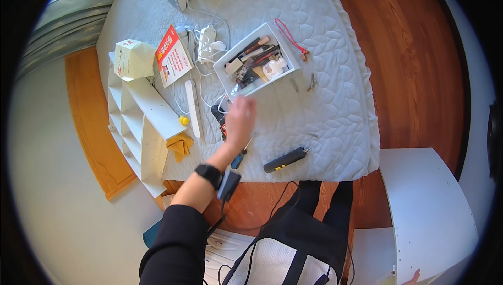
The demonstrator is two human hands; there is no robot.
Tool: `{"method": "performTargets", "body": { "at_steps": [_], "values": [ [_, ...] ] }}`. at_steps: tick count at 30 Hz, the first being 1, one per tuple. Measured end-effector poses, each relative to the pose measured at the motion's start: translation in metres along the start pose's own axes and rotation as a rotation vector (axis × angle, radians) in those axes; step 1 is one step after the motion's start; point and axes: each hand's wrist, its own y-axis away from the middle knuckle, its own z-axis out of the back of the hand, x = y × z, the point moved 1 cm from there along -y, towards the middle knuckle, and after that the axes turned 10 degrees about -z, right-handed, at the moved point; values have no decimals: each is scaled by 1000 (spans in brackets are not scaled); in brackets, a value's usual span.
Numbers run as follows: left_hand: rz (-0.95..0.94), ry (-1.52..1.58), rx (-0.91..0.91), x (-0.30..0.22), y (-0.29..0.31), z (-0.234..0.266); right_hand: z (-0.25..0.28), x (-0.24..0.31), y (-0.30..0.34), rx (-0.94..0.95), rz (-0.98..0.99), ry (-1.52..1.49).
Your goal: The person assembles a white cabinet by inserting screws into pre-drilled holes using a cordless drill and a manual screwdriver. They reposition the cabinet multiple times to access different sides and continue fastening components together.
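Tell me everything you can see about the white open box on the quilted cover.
The white box is rectangular and lidless, with straight, smooth walls that look like plastic. It sits upright on the pale quilted cover, turned at an angle. Inside is a jumble of slim dark items, clear wrapping and a white rounded piece. The blurred left hand is at its near left corner; whether they touch is unclear.

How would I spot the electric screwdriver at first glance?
Find the grey quilted cover, then its near edge. Lying there, right of the slim blue-handled screwdriver, is the electric screwdriver. Its thick black body with yellow marks sets it apart.
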Motion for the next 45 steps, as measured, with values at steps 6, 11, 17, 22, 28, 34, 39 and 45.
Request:
{"method": "performTargets", "body": {
  "at_steps": [6, 11, 17, 22, 28, 34, 39, 45],
  "values": [
    [55, 177, 583, -67, 127, -14, 1, 12, 11, -22, 14, 25],
    [142, 148, 723, -71, 149, -37, -15, 26, 32, -84, 27, 58],
    [275, 139, 754, -72, 143, -46, -5, 24, 24, -220, 95, 206],
    [442, 188, 878, -77, 134, -41, 12, 11, 4, 61, -112, -49],
    [559, 96, 905, -95, 137, -30, -3, 10, 15, 216, -115, -162],
    [501, 155, 943, -119, 122, -9, -26, 5, 37, -31, 63, -89],
    [180, 155, 1004, -198, 83, -5, -33, 8, 46, 31, 147, -79],
    [24, 173, 940, -353, 22, -12, -25, 8, 31, 269, 254, -78]
  ]
}}
